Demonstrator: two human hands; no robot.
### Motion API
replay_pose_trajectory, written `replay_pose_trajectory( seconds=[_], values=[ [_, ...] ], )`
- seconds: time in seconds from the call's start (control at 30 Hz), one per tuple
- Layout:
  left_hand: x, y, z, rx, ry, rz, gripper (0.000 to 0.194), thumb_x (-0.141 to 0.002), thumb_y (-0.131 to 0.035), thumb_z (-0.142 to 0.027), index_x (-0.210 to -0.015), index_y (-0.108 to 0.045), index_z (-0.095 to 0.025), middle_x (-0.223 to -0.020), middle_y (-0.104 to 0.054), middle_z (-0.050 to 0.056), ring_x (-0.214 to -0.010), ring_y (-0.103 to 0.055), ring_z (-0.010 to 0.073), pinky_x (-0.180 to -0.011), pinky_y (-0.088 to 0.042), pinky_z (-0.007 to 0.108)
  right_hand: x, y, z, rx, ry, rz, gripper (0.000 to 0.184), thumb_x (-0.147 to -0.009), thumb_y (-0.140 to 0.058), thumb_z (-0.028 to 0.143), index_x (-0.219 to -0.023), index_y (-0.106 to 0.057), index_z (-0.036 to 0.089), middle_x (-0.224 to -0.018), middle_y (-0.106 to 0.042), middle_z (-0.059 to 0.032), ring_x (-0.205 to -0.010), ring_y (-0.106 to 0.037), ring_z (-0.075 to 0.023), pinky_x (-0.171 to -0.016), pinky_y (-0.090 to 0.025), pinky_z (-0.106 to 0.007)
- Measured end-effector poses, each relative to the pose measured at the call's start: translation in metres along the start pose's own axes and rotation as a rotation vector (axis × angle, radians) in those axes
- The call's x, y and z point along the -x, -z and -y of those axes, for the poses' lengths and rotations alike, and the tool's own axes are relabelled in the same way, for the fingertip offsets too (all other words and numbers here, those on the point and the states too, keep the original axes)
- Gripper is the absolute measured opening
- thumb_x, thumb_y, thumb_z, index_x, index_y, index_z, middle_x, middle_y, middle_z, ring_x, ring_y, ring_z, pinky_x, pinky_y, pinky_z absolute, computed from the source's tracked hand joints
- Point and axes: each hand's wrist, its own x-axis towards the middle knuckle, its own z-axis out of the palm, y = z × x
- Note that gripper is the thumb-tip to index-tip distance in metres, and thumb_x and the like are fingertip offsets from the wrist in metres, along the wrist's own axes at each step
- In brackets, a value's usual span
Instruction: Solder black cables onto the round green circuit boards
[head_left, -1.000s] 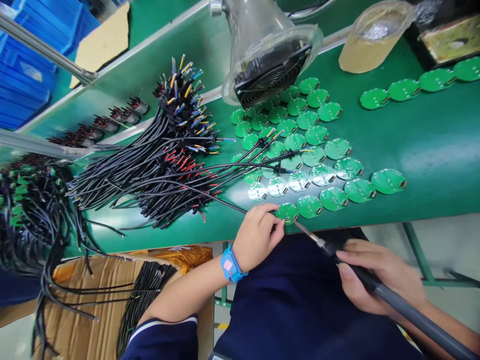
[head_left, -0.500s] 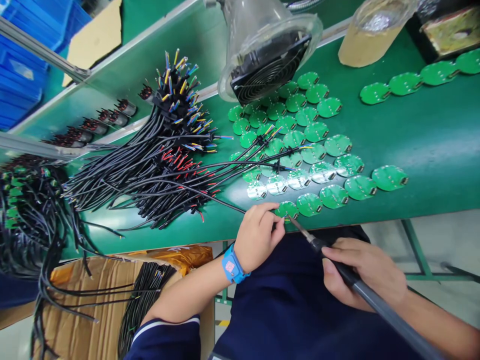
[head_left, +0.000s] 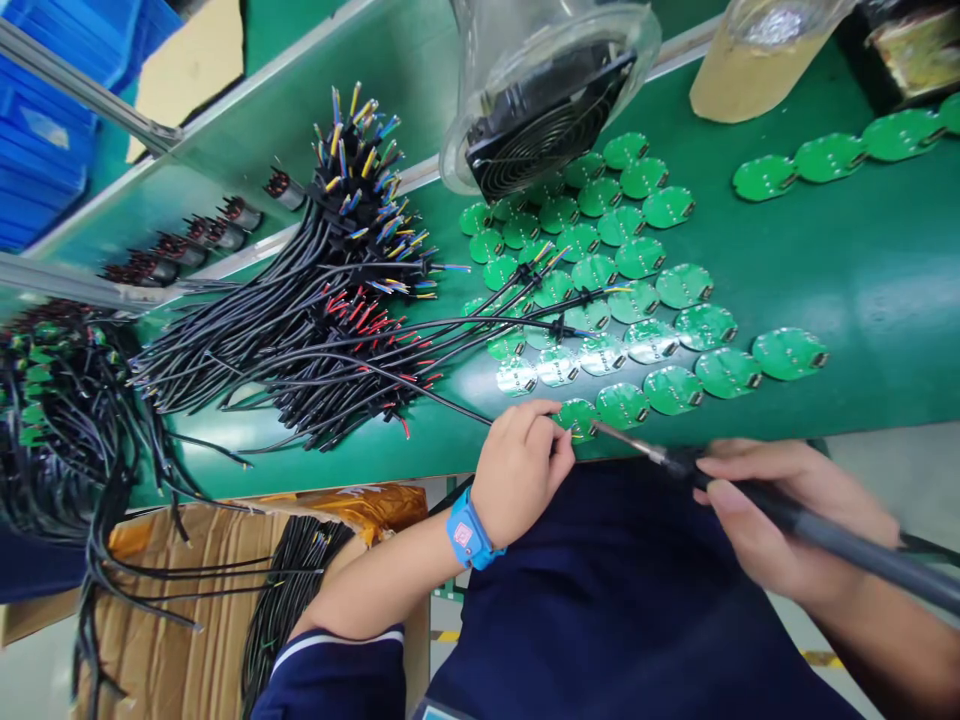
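Note:
My left hand [head_left: 523, 467], with a blue wrist strap [head_left: 465, 530], pinches a black cable [head_left: 442, 397] against a round green circuit board [head_left: 577, 417] at the bench's front edge. My right hand [head_left: 780, 515] is closed round the grey handle of a soldering iron [head_left: 757, 505]. The iron's metal tip touches that same board just right of my left fingers. Several more round green boards [head_left: 622, 290] lie in rows behind it on the green bench mat [head_left: 862, 270].
A heap of black cables with coloured wire ends [head_left: 330, 300] lies left of the boards. A clear fume hood with a fan [head_left: 540, 120] stands behind them, beside a plastic jar [head_left: 757, 60]. A cardboard box with cables [head_left: 217, 610] sits below the bench on the left.
My right hand has swung the soldering iron to a flatter angle and moved right. The tip stays on the board by my left fingers. The view has shifted slightly.

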Motion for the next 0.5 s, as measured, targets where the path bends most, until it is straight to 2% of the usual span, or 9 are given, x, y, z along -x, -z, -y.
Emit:
replay_pose_trajectory(
  seconds=[0.13, 0.3, 0.5],
  values=[
    [-0.003, 0.006, -0.002, -0.032, -0.010, 0.060, 0.005, -0.086, -0.050, -0.016, -0.081, -0.052, -0.016, -0.103, -0.060, 0.009, -0.094, -0.057, 0.0204, -0.082, -0.050, 0.037, -0.017, 0.000, -0.004, -0.096, 0.023, 0.140, 0.009, -0.078, -0.058, 0.021, -0.087, -0.057, 0.022, -0.072, -0.059, 0.0003, -0.054, -0.055, -0.0103, -0.049, -0.044, -0.023],
    [-0.006, 0.012, -0.006, -0.045, 0.023, 0.137, 0.008, -0.088, -0.047, -0.018, -0.084, -0.053, -0.015, -0.105, -0.059, 0.009, -0.096, -0.056, 0.0204, -0.085, -0.049, 0.037, -0.026, -0.007, 0.004, -0.053, 0.127, 0.126, 0.006, -0.078, -0.056, 0.022, -0.084, -0.057, 0.021, -0.067, -0.056, 0.0021, -0.050, -0.051, -0.0077, -0.047, -0.042, -0.021],
    [-0.009, 0.013, -0.007, -0.031, 0.054, 0.129, 0.009, -0.088, -0.047, -0.018, -0.082, -0.053, -0.015, -0.102, -0.060, 0.009, -0.095, -0.056, 0.0203, -0.085, -0.050, 0.037, -0.027, -0.009, 0.009, -0.042, 0.248, 0.134, 0.009, -0.077, -0.054, 0.017, -0.085, -0.055, 0.020, -0.065, -0.057, 0.0019, -0.053, -0.056, -0.0086, -0.049, -0.045, -0.021]
  ],
)
